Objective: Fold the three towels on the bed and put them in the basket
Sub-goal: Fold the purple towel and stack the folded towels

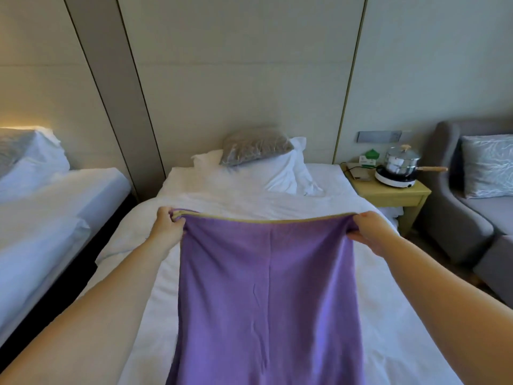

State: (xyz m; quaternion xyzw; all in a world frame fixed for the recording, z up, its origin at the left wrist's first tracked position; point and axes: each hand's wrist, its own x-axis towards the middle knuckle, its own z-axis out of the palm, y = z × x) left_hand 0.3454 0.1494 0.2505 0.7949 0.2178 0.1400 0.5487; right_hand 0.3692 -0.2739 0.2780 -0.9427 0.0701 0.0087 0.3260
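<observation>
My left hand [167, 224] and right hand [366, 228] each pinch a far corner of the purple towel [268, 295], stretching its edge taut above the bed [222, 201]; the cloth hangs toward me.

pale panelled wall [236, 65] behind, a second bed [55, 195] left, wooden nightstand [388, 193] and grey armchair [449, 215] right.

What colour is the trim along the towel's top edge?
Yellowish-green trim on the purple towel, seen in the head view.
</observation>
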